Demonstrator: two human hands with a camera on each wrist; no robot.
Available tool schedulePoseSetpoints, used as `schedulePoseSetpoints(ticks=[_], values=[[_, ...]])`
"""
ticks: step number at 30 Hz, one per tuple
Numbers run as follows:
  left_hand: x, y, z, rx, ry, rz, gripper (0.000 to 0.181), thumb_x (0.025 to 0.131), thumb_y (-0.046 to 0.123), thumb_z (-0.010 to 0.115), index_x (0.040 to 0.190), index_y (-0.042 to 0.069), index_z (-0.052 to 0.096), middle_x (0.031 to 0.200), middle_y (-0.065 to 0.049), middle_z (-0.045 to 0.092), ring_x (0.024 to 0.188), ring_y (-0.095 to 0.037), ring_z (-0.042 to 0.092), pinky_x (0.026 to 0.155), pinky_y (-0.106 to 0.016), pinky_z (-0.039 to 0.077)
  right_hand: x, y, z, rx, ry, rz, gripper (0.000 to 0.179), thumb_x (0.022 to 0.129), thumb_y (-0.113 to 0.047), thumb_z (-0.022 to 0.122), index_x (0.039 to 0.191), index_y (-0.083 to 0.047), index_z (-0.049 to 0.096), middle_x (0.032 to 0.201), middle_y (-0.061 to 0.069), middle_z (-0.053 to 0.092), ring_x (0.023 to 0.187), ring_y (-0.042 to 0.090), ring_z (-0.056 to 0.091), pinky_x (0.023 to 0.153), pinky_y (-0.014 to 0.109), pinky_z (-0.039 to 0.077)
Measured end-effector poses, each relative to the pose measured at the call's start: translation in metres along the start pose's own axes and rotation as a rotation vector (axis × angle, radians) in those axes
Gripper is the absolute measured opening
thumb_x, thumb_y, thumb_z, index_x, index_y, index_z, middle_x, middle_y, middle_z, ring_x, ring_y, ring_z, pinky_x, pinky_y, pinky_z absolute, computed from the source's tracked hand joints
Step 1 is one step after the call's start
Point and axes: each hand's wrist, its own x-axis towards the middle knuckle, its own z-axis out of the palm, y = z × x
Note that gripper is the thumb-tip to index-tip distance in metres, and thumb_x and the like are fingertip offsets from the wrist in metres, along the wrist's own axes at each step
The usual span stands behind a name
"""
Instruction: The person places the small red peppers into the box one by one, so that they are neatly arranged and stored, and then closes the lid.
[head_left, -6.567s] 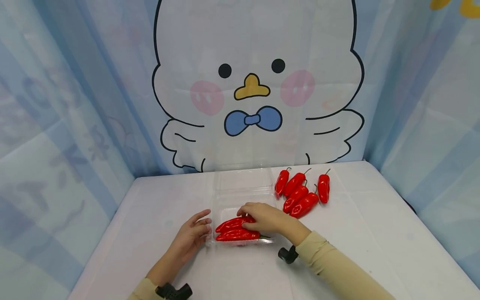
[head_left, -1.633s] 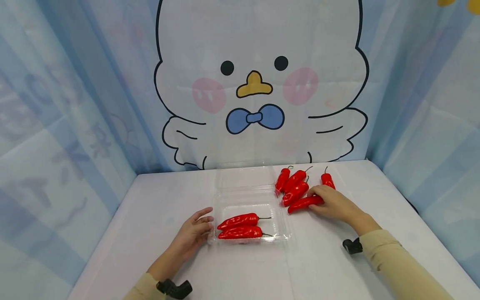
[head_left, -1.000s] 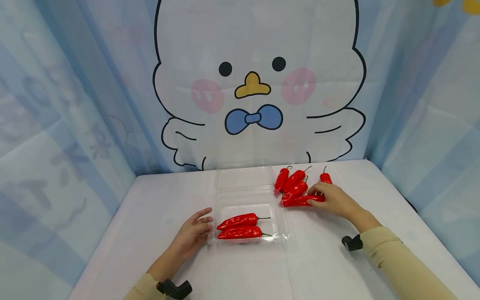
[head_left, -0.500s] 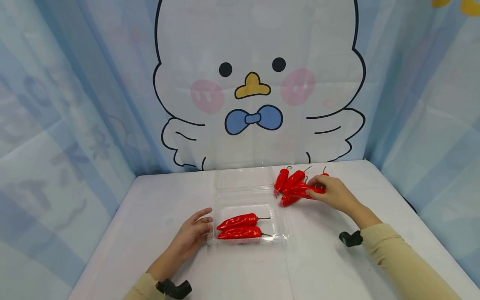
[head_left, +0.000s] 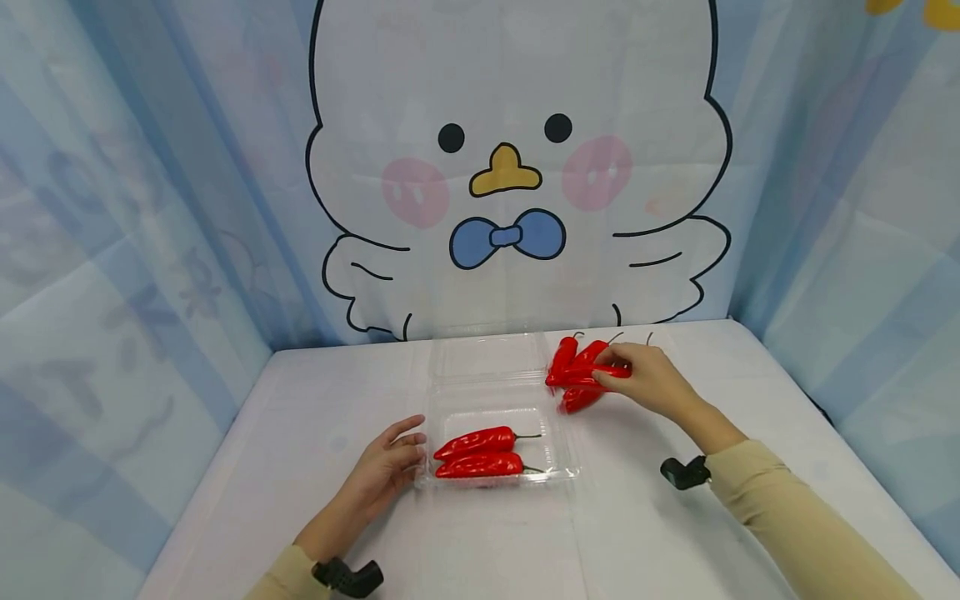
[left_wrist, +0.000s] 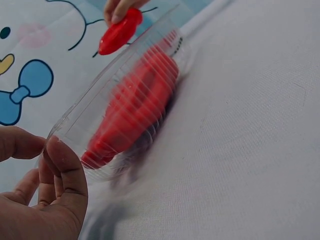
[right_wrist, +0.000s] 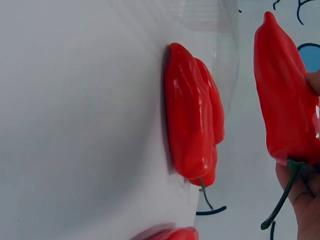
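Note:
My right hand (head_left: 648,379) grips a red chili pepper (right_wrist: 282,95) above the table, its green stem hanging free in the right wrist view. Seen from the head, the raised pepper passes over the loose red peppers (head_left: 577,402) at the back. Thumb and fingers of my left hand (head_left: 386,467) pinch the left rim of a clear plastic clamshell box (left_wrist: 67,117), as the left wrist view shows. Two red peppers (head_left: 476,442) lie side by side in the box's near half, stems to the right. The lid half (head_left: 487,354) is folded back, away from me.
A white cloth (head_left: 315,400) covers the table. Behind the right hand, one pepper is hidden except for its stem (head_left: 649,338). A printed curtain (head_left: 517,292) rises at the table's back edge, with more curtain at both sides.
Earlier the right hand was inside the box; then it took a pepper from the loose group. That pepper has since risen and shifted left towards the box. The left hand stays put.

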Motion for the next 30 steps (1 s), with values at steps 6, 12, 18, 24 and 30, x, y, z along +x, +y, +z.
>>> schedulePoseSetpoints(ticks=[6, 12, 18, 24, 30], values=[[-0.001, 0.000, 0.000, 0.012, 0.004, 0.004, 0.058, 0.097, 0.002, 0.060, 0.153, 0.008, 0.044, 0.117, -0.008, 0.061, 0.089, -0.014, 0.059, 0.074, -0.022, 0.055, 0.004, -0.015, 0.005, -0.011, -0.002, -0.030, 0.021, 0.092, -0.023, 0.078, 0.110, -0.012, 0.075, 0.104, 0.003, 0.075, 0.095, 0.022, 0.068, 0.085, 0.044, 0.060], [-0.001, 0.000, 0.001, 0.010, 0.001, 0.000, 0.058, 0.097, 0.002, 0.060, 0.153, 0.007, 0.044, 0.117, -0.008, 0.061, 0.089, -0.014, 0.059, 0.074, -0.022, 0.055, 0.009, -0.030, 0.012, -0.029, -0.015, -0.038, 0.021, 0.091, -0.025, 0.079, 0.107, -0.013, 0.075, 0.102, 0.002, 0.075, 0.092, 0.020, 0.067, 0.081, 0.039, 0.061], [-0.002, 0.001, 0.001, 0.004, -0.003, -0.002, 0.059, 0.098, 0.002, 0.059, 0.153, 0.009, 0.043, 0.117, -0.008, 0.061, 0.089, -0.015, 0.059, 0.074, -0.022, 0.055, 0.014, -0.040, 0.018, -0.015, -0.035, -0.039, 0.019, 0.091, -0.025, 0.078, 0.106, -0.015, 0.074, 0.101, 0.001, 0.074, 0.091, 0.019, 0.065, 0.081, 0.037, 0.060], [-0.001, 0.000, 0.000, 0.002, -0.012, -0.006, 0.059, 0.098, 0.002, 0.059, 0.154, 0.009, 0.042, 0.116, -0.007, 0.061, 0.090, -0.015, 0.060, 0.076, -0.022, 0.055, 0.018, -0.047, 0.026, 0.010, -0.054, -0.041, 0.020, 0.091, -0.026, 0.079, 0.108, -0.018, 0.075, 0.103, -0.001, 0.073, 0.093, 0.018, 0.064, 0.082, 0.036, 0.060], [0.000, -0.003, 0.001, -0.003, -0.006, -0.008, 0.060, 0.096, 0.003, 0.061, 0.153, 0.012, 0.044, 0.116, -0.007, 0.061, 0.091, -0.015, 0.060, 0.076, -0.022, 0.056, 0.019, -0.052, 0.035, 0.028, -0.108, -0.036, 0.022, 0.092, -0.026, 0.079, 0.110, -0.015, 0.075, 0.105, 0.001, 0.074, 0.096, 0.019, 0.066, 0.082, 0.034, 0.062]])
